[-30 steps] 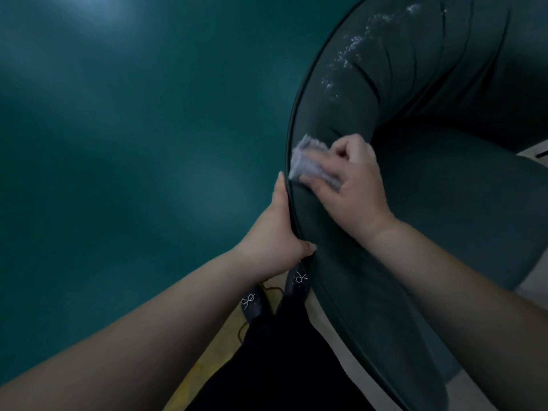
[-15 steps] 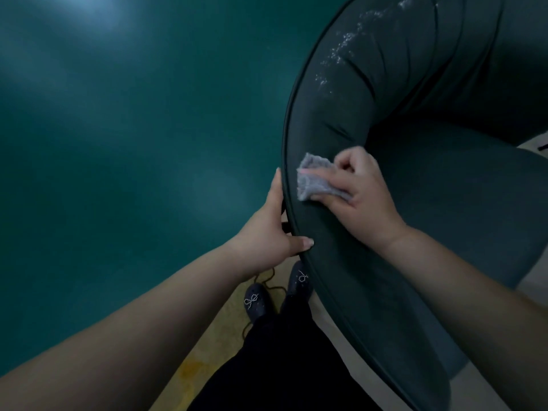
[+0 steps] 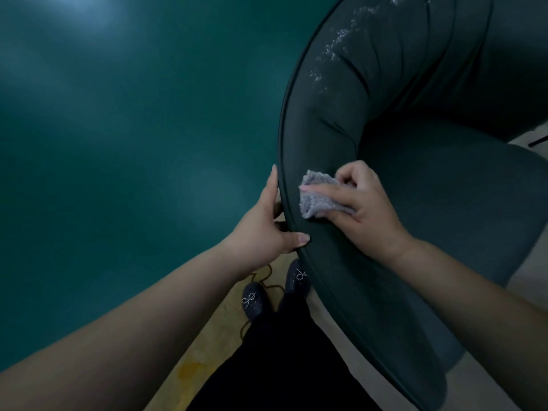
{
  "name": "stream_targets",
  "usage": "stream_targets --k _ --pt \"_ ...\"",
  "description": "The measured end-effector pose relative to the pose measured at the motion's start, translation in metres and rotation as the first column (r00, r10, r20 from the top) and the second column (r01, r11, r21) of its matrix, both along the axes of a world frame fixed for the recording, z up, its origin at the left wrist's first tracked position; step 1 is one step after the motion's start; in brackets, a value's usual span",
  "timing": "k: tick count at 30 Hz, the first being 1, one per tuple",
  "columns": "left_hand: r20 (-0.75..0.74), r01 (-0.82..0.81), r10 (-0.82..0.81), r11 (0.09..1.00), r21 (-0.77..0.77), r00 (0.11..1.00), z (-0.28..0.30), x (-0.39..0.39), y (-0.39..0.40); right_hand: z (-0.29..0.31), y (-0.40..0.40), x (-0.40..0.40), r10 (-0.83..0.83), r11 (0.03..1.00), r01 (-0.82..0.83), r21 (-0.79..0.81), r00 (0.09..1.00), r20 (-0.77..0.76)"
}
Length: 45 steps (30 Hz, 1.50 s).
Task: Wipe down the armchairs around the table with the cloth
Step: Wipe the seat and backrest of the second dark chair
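Cloth (image 3: 318, 198), soft and probably light, sits bunched under right hand (image 3: 363, 210) fingers; left hand (image 3: 268, 229) clasps armchair (image 3: 444, 203) rim.

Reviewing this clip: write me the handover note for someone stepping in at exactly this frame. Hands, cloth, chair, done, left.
Left hand: grips the piped back edge of the armchair, thumb on the inner side, steadying it.
Right hand: holds the grey cloth bunched and pressed on the inner backrest near that edge.
Done: cannot tell which parts have been wiped.
Left: pale specks higher up the backrest look unwiped; the seat too, probably. No other armchairs in view.
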<state>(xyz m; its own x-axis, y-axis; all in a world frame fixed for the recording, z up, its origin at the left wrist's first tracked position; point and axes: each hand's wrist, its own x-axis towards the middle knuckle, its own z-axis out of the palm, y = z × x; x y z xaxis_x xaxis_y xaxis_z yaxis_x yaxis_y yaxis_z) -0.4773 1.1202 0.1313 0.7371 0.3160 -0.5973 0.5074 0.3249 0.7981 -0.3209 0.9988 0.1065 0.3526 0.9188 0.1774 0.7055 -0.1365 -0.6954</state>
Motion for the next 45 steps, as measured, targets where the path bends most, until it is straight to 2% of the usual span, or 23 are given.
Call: stream_targets --k 2,4,6,8,10,12,13,17,20,22,25,29,31,34,37,39,43,45 --pt "-0.003 0.006 -0.006 1.000 0.016 1.000 0.000 0.001 -0.001 -0.006 0.018 0.003 -0.217 0.976 0.219 0.019 0.973 -0.082" --pt "-0.015 0.013 -0.012 0.999 0.038 1.000 0.001 0.001 -0.001 -0.008 0.053 0.015 -0.450 0.888 0.460 0.002 0.870 -0.201" --pt "-0.034 0.014 -0.012 0.998 0.066 0.999 0.002 0.003 -0.001 -0.006 0.075 0.027 -0.515 0.849 0.528 -0.011 0.823 -0.239" --pt "-0.061 0.021 -0.015 0.995 0.093 0.998 0.003 0.004 -0.002 -0.003 0.066 0.023 -0.419 0.904 0.426 -0.010 0.884 -0.206" --pt "-0.072 0.021 -0.012 0.992 0.121 0.997 0.003 0.006 -0.003 0.000 0.034 0.007 -0.231 0.972 0.234 0.001 0.964 -0.128" --pt "-0.084 0.036 -0.024 0.988 0.150 0.996 0.006 0.007 -0.004 -0.001 0.000 -0.010 -0.092 0.996 0.093 0.009 0.993 -0.074" --pt "-0.091 0.042 -0.028 0.986 0.159 0.995 0.007 0.008 -0.004 -0.004 -0.011 -0.016 -0.075 0.997 0.077 0.023 0.995 -0.059" --pt "-0.097 0.034 -0.017 0.984 0.174 0.995 0.009 0.011 -0.007 -0.009 0.008 -0.010 -0.209 0.976 0.207 0.060 0.978 0.020" --pt "-0.094 0.039 -0.024 0.986 0.165 0.995 0.008 0.009 -0.007 -0.009 0.057 0.021 -0.400 0.910 0.406 0.079 0.913 -0.082" --pt "-0.077 0.017 -0.008 0.993 0.118 0.997 0.009 0.008 -0.005 -0.010 0.077 0.041 -0.465 0.877 0.478 0.058 0.872 -0.151" --pt "-0.048 -0.077 0.081 0.995 0.069 0.996 0.013 0.013 -0.004 -0.010 0.058 0.032 -0.364 0.926 0.375 0.046 0.918 -0.160" --pt "0.001 -0.200 0.203 0.964 0.175 0.979 0.017 0.027 0.011 -0.015 -0.004 -0.004 -0.200 0.976 0.210 0.060 0.970 -0.138" --pt "0.009 -0.241 0.246 0.942 0.232 0.969 0.016 0.041 0.024 -0.015 -0.005 -0.003 -0.202 0.975 0.210 0.068 0.974 -0.100" --pt "-0.004 -0.261 0.281 0.896 0.360 0.960 0.011 0.066 0.037 -0.014 0.032 0.020 -0.266 0.958 0.259 0.124 0.963 0.044" --pt "0.016 -0.316 0.344 0.841 0.440 0.939 0.007 0.091 0.047 -0.013 0.081 0.056 -0.445 0.882 0.445 0.153 0.895 -0.042" --pt "0.022 -0.332 0.366 0.816 0.474 0.930 0.006 0.106 0.053 -0.012 0.095 0.069 -0.496 0.850 0.505 0.150 0.863 -0.095" --pt "-0.029 -0.257 0.357 0.724 0.640 0.934 0.000 0.117 0.049 -0.017 0.061 0.044 -0.328 0.920 0.345 0.186 0.938 -0.117" --pt "-0.032 -0.253 0.370 0.695 0.673 0.929 -0.004 0.117 0.046 -0.020 0.045 0.035 -0.265 0.942 0.283 0.181 0.957 -0.113"
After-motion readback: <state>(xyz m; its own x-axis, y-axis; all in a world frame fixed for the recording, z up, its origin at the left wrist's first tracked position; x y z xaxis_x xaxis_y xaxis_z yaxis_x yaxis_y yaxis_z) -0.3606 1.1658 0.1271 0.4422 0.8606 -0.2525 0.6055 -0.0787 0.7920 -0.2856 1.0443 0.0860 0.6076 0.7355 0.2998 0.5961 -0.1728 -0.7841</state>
